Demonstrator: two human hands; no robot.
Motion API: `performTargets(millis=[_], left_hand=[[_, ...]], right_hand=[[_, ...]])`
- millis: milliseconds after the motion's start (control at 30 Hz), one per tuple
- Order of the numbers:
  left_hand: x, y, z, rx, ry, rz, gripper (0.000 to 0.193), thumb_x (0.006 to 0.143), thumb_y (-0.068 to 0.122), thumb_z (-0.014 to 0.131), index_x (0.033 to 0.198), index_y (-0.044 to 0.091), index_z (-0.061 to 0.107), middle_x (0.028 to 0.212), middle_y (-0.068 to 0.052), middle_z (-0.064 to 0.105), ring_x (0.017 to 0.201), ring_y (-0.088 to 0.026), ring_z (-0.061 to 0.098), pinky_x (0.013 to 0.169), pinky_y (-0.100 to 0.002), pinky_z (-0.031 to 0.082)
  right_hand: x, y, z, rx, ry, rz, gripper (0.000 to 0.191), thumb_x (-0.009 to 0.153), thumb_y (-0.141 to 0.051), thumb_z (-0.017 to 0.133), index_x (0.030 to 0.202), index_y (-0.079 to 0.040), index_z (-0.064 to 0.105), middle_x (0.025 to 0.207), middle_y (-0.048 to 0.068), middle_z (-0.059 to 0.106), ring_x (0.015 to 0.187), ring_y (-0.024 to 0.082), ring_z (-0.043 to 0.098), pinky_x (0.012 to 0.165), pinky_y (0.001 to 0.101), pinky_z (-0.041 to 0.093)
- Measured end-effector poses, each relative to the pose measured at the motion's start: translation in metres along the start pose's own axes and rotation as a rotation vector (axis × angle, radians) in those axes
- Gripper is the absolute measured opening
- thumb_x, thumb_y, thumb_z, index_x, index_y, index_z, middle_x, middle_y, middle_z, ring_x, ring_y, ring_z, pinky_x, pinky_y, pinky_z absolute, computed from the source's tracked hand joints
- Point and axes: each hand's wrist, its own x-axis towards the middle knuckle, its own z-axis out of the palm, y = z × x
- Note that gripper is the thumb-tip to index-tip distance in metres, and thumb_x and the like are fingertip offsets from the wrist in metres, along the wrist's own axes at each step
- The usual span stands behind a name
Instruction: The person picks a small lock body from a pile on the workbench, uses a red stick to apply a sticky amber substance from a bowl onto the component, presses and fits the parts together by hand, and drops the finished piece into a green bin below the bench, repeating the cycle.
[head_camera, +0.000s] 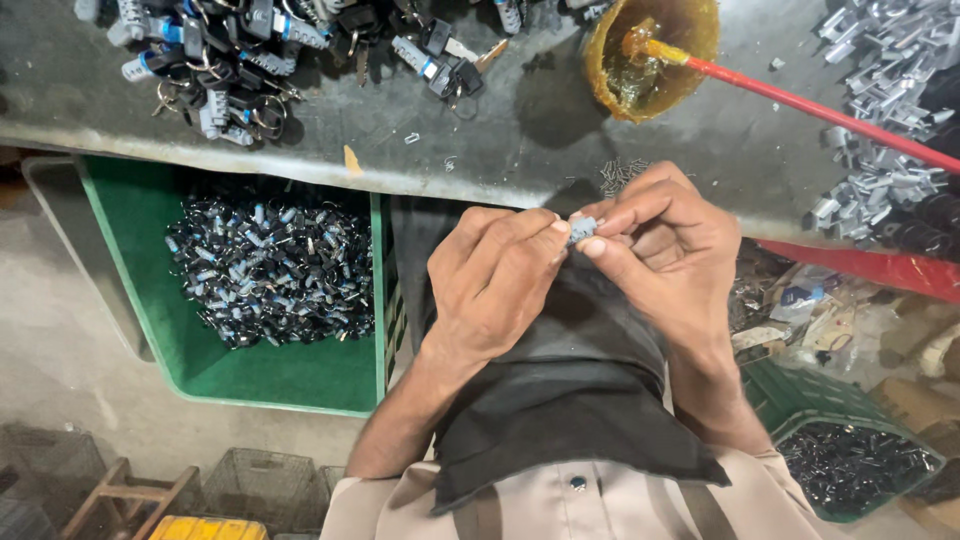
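A small grey plastic part (583, 230) is pinched between the fingertips of both hands, held over my lap just below the workbench edge. My left hand (495, 275) grips it from the left with thumb and forefinger. My right hand (665, 240) grips it from the right, fingers curled over the top. A dark cloth (570, 400) covers my lap under the hands. A small heap of thin metal pins (622, 172) lies on the bench just above my right hand.
The grey workbench (520, 130) holds a pile of black and grey parts with rings (250, 50), an amber bowl (650, 50) with a red-handled brush (800, 105), and silvery parts (885, 90). A green crate (130, 230) of finished pieces sits lower left; another green crate (850, 465) lower right.
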Motion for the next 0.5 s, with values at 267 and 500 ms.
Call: performTargets(millis=[267, 500], left_hand=[[-0.003, 0.012, 0.003, -0.713, -0.116, -0.809, 0.023, 0.111, 0.015, 0.053, 0.133, 0.006, 0.056, 0.104, -0.003, 0.060, 0.090, -0.013, 0.054, 0.082, -0.030, 0.047], [-0.009, 0.003, 0.012, -1.544, -0.037, -0.952, 0.027, 0.109, 0.016, 0.058, 0.134, 0.006, 0.052, 0.107, -0.003, 0.061, 0.100, -0.011, 0.059, 0.094, -0.029, 0.051]], right_hand=[[0.001, -0.009, 0.011, -0.366, 0.104, -0.135, 0.011, 0.101, 0.005, 0.074, 0.103, 0.002, 0.064, 0.105, 0.010, 0.062, 0.095, 0.017, 0.074, 0.083, 0.0258, 0.061], [0.000, -0.007, 0.014, -0.402, 0.119, -0.157, 0.016, 0.098, 0.006, 0.073, 0.107, 0.002, 0.061, 0.114, 0.011, 0.060, 0.100, 0.016, 0.067, 0.087, 0.0251, 0.057]])
